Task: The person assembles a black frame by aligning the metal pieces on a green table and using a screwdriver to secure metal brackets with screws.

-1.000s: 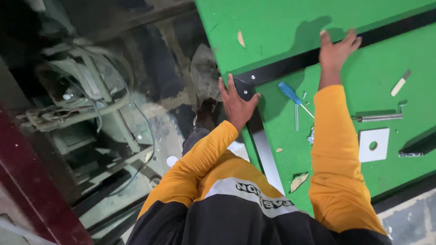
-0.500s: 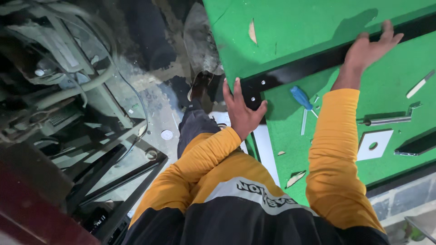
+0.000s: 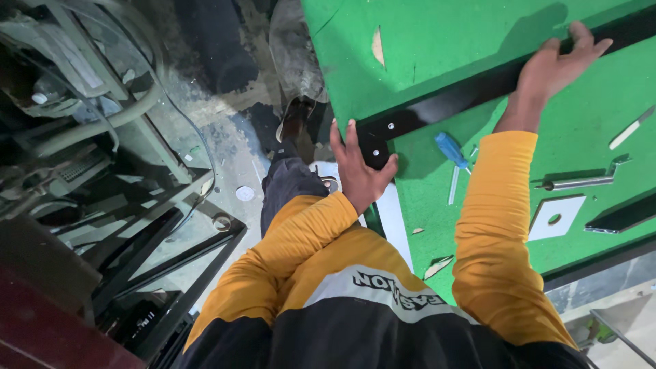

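No container shows on the green work table point(image 3: 471, 41); what lies on it lies loose on the bare felt-like top.

The left hand point(image 3: 359, 171) grips the near end of a long black metal bar point(image 3: 444, 102), its fingers spread over the end and the thumb hooked round the far side, so the hand is closed loosely on the bar where it overhangs the table's edge. The right hand point(image 3: 557, 65) rests on the same bar farther along, palm down, fingers stretched out and flat across the top, pressing rather than clasping.

The bar is flat, glossy black, and runs aslant across the table between the two hands; two small pale holes or rivets show just beyond the left fingertips.

Between the hands, on the near side of the bar, lies a blue-handled screwdriver point(image 3: 451, 154). Beyond the right forearm, on the wrist side of the right fingers, are a grey steel rod tool point(image 3: 581, 181), a white square plate with a round hole point(image 3: 557, 217), a second black bar piece point(image 3: 625, 217) and a thin pale strip point(image 3: 632, 128).
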